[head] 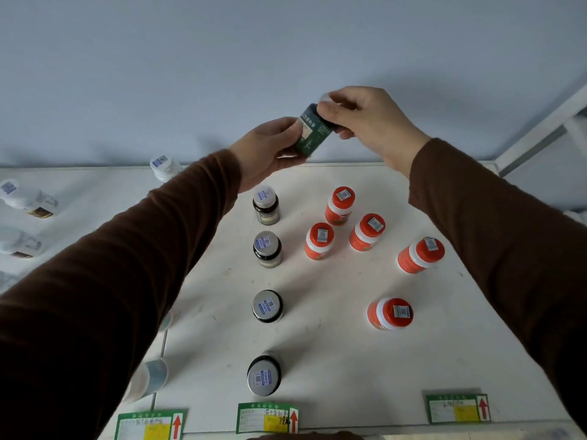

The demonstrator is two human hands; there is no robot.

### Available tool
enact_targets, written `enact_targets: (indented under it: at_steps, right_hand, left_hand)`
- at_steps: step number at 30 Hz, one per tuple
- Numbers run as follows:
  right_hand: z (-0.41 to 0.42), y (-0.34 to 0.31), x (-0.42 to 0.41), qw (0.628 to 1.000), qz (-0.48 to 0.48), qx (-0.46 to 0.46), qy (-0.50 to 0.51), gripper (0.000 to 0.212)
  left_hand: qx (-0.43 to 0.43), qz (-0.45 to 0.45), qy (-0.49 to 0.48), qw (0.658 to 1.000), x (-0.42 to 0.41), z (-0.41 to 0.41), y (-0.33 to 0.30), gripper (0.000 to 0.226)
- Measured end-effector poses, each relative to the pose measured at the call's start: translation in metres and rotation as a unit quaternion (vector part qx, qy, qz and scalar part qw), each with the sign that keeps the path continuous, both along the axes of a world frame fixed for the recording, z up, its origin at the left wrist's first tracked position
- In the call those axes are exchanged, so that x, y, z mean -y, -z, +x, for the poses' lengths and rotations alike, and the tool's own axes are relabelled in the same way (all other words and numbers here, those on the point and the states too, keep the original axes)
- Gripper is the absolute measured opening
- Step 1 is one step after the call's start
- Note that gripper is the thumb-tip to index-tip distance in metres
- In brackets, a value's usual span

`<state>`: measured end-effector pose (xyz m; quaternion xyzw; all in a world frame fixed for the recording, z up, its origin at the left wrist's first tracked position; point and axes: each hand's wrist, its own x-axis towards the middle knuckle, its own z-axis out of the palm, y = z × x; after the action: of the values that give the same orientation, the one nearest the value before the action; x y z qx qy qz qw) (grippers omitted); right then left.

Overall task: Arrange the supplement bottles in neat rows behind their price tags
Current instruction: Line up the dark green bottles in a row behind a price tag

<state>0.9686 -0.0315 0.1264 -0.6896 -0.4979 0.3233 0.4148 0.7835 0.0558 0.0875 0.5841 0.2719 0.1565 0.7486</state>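
Note:
Both hands hold one dark green-labelled bottle [313, 130], tilted, above the back of the white shelf [333, 344]. My left hand [268, 147] grips its lower body; my right hand [362, 122] pinches its cap end. Below it several dark bottles with silver caps stand in a line, from the far one [266, 204] to the near one [264, 374], behind the middle price tag [267, 417]. Several orange bottles, such as the nearest [390, 313], stand scattered on the right, well behind the right price tag [457, 408].
White bottles stand on the left, one at the back [165, 166], two at the far left [25, 198], and one near the front [149, 379] partly hidden by my left sleeve. A left price tag [149, 425] sits at the front edge. A white shelf post [540, 128] rises at right.

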Motion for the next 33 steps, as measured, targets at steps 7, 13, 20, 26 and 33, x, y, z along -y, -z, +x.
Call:
enact_targets:
  at_steps: [7, 13, 20, 26, 33]
  right_hand:
    - [-0.032, 0.027, -0.055, 0.965, -0.019, 0.238, -0.108, 0.031]
    - [-0.056, 0.058, -0.069, 0.918, -0.067, 0.346, -0.181, 0.042]
    - [-0.066, 0.073, -0.074, 0.901, -0.062, 0.383, -0.197, 0.039]
    - [-0.070, 0.082, -0.069, 0.911, -0.071, 0.366, -0.173, 0.043]
    - [-0.063, 0.069, -0.052, 0.911, -0.054, 0.376, -0.159, 0.042]
  left_hand:
    - [-0.248, 0.366, -0.016, 0.897, -0.044, -0.024, 0.015, 0.039]
    - [-0.394, 0.519, 0.002, 0.758, -0.057, -0.047, 0.038, 0.040]
    - [-0.438, 0.537, 0.010, 0.721, -0.053, -0.053, 0.051, 0.042]
    - [-0.446, 0.525, -0.016, 0.725, -0.040, -0.059, 0.050, 0.039]
    - [-0.451, 0.526, -0.054, 0.720, -0.010, -0.073, 0.029, 0.038]
